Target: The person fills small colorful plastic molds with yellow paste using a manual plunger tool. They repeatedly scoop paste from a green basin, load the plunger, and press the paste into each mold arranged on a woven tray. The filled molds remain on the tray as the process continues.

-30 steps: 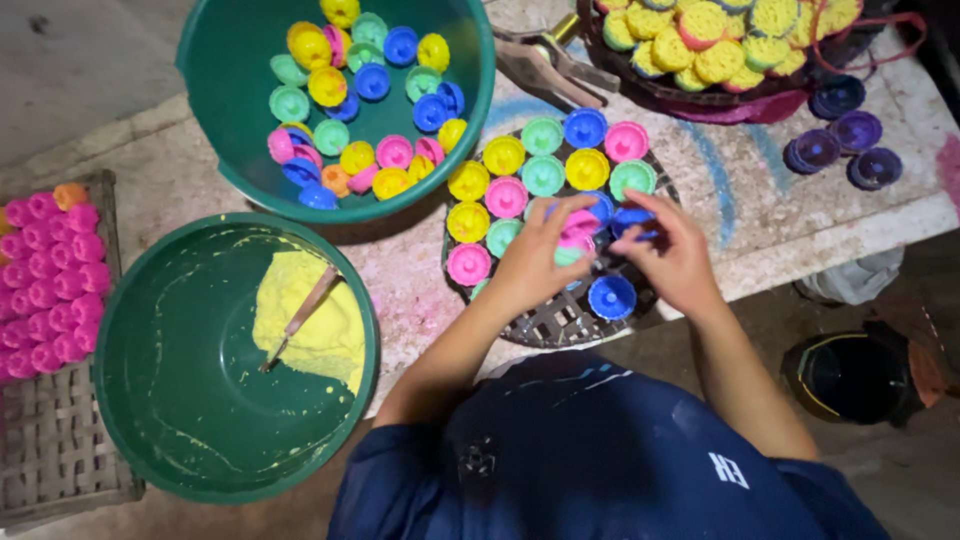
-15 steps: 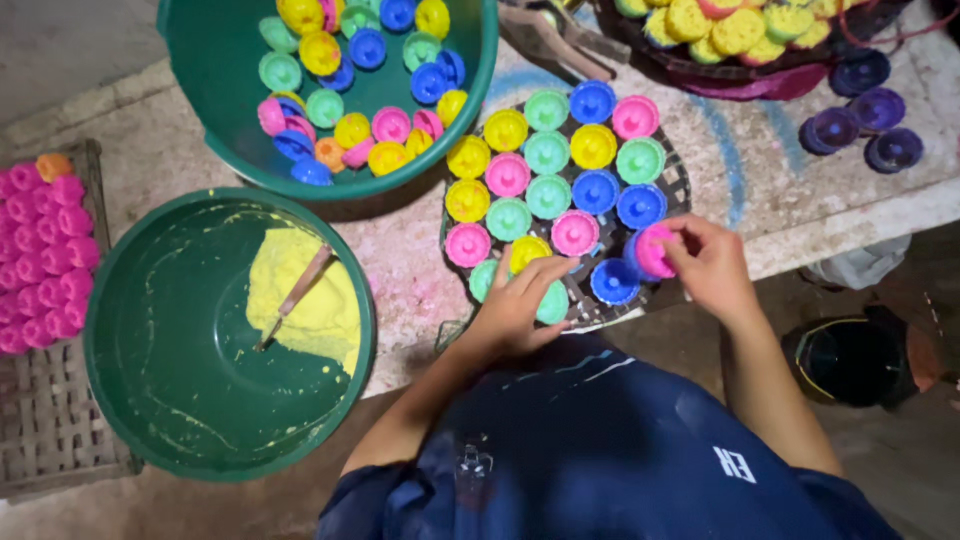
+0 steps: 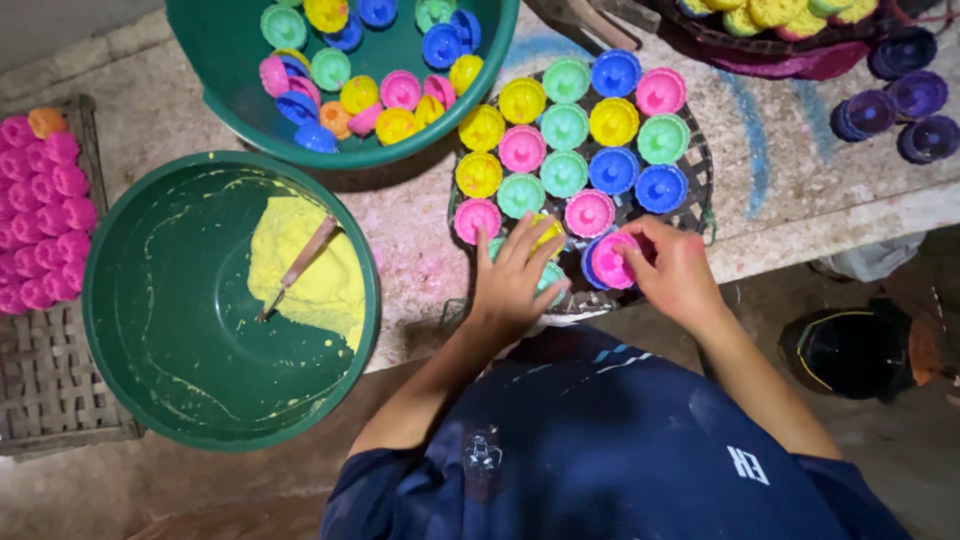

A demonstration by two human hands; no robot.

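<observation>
Pink mould in right fingers, left hand flat on tray, speckled bench.

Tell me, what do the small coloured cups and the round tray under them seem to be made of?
Small cups: probably moulded plastic, with bright uniform colours and fluted rims. Round tray: apparently dark woven strips, maybe bamboo; the weave shows at its edge.

pink mould, green basin w/ yellow batter
</observation>
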